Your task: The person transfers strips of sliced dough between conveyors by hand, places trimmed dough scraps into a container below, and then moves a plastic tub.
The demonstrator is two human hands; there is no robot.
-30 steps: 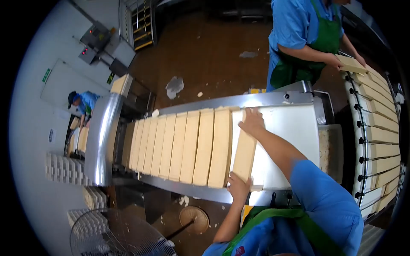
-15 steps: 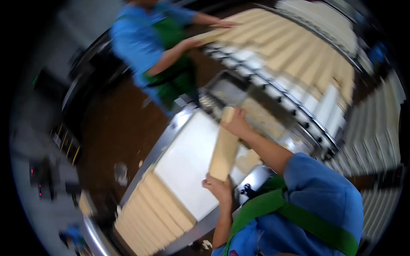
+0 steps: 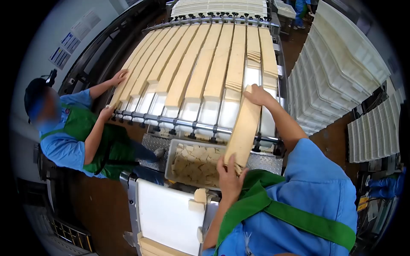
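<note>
Far left of the left hand [image 3: 230,177] stands a co-worker [image 3: 81,123] at the left edge of a table [image 3: 191,112] lined with blocks [image 3: 220,68], and just left of that hand a pale tub [image 3: 169,162] holds broken pieces [image 3: 194,164]. Half curled, the left hand clasps the near end of a long block [image 3: 244,130], the right hand [image 3: 257,96], bent over, grips its far end, and the table's white top shows on both sides of it. Right of the right hand, beyond the table's edge, stand stacks of trays [image 3: 331,85], their insides hidden from view.

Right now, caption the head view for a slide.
Both hands hold a pale block beside a row of similar blocks.
</note>
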